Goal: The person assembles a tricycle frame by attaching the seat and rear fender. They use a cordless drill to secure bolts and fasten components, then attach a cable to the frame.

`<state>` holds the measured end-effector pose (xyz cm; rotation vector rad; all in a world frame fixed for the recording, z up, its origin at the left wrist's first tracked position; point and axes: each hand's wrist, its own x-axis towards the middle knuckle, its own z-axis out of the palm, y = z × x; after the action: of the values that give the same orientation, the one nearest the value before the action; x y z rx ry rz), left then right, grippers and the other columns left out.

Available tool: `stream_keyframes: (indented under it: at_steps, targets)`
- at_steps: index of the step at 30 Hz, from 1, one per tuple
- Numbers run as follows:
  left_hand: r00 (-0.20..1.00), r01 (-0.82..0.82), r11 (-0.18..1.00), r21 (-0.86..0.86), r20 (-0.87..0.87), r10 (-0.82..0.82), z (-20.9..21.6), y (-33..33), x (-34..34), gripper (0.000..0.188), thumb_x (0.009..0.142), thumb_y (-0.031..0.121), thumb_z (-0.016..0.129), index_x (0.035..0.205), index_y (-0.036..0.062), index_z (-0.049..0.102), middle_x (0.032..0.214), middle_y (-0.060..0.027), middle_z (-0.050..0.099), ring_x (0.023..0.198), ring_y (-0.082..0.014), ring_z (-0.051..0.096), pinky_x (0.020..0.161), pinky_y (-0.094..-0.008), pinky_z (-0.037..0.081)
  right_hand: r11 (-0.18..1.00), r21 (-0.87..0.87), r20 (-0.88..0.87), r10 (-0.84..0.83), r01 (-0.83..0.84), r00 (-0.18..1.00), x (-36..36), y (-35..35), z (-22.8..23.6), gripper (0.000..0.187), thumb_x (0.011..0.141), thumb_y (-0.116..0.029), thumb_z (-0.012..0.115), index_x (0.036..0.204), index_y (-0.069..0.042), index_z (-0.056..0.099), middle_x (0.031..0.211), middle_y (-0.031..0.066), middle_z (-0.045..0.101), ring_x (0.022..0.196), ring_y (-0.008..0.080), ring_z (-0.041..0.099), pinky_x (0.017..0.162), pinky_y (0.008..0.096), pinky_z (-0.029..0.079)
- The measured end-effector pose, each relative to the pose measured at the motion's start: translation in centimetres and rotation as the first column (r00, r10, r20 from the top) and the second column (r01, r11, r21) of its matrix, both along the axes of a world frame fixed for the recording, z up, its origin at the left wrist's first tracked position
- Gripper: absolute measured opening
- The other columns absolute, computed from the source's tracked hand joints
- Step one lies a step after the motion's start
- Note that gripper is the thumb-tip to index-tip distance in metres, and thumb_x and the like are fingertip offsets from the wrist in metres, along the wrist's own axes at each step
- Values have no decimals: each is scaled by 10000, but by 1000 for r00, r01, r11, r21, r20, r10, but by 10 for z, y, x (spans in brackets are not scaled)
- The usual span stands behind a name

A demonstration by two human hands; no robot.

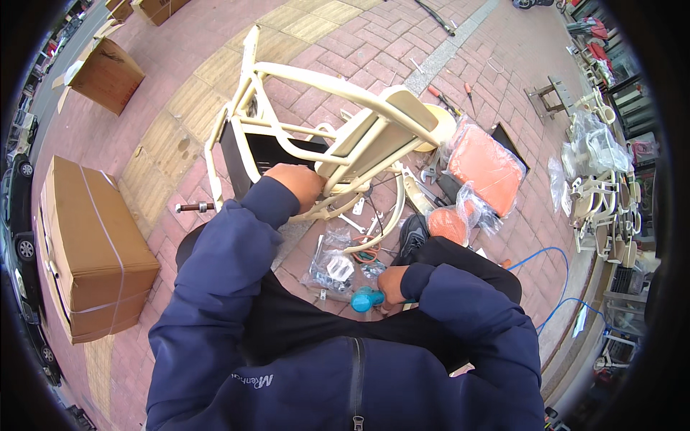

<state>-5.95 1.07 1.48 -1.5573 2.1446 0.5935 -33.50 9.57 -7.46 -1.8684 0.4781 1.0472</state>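
Observation:
A cream tubular metal frame [316, 77] stands tilted on the paving in front of me, with a black panel [241, 153] set into its left side. My left hand [298, 185] is closed round it near the middle; its fingers are mostly hidden. Low between my knees, my right hand [393, 286] is closed on a teal power tool [366, 299], of which only the rounded end shows clearly. Just left of the tool lie clear plastic bags [323, 266] of small parts and a white nut-shaped piece [340, 269]. Several wrenches [429, 174] lie past my right shoe.
Orange cushions in plastic [485, 167] lie to the right, near red-handled tools [436, 93]. A large carton [100, 251] stands at left, another carton [108, 75] behind it. A blue hose [553, 250] runs along the right. Wrapped cream frames [607, 208] are piled at far right.

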Motion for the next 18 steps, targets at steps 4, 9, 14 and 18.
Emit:
stream_keyframes:
  at_steps: [4, 9, 14, 18]
  targets:
    - [998, 56, 997, 50, -17, -56, -9, -5, 3, 484, 806, 156, 597, 1283, 218, 641, 990, -161, 718, 901, -344, 702, 803, -442, 563, 879, -150, 435, -352, 452, 829, -46, 11, 81, 508, 731, -336, 777, 1057, 37, 660, 850, 252, 678, 834, 419, 670, 754, 437, 533]
    - [999, -10, 1000, -13, -34, 10, -15, -1, 2, 445, 816, 159, 601, 1252, 221, 660, 1056, -133, 714, 969, -330, 691, 851, -425, 556, 443, -24, 619, -697, 896, 361, -36, 60, 73, 377, 767, -107, 690, 1131, -39, 617, 866, 232, 684, 837, 425, 666, 748, 432, 542]
    - [997, -77, 997, -14, -25, 77, -6, 4, -2, 377, 845, 119, 589, 1197, 203, 697, 1107, -105, 711, 1016, -317, 689, 852, -427, 555, 303, -81, 760, -597, 949, 256, -25, 86, 46, 394, 782, -123, 717, 1159, -62, 622, 907, 210, 694, 848, 409, 676, 731, 421, 546]
    - [997, -79, 997, -11, 9, 79, -5, 3, -4, 381, 847, 119, 587, 1201, 213, 694, 1120, -101, 707, 1031, -316, 684, 859, -434, 552, 278, -86, 844, -491, 957, 218, -19, 88, 40, 424, 778, -135, 744, 1180, -63, 628, 940, 200, 699, 874, 393, 682, 745, 414, 549]
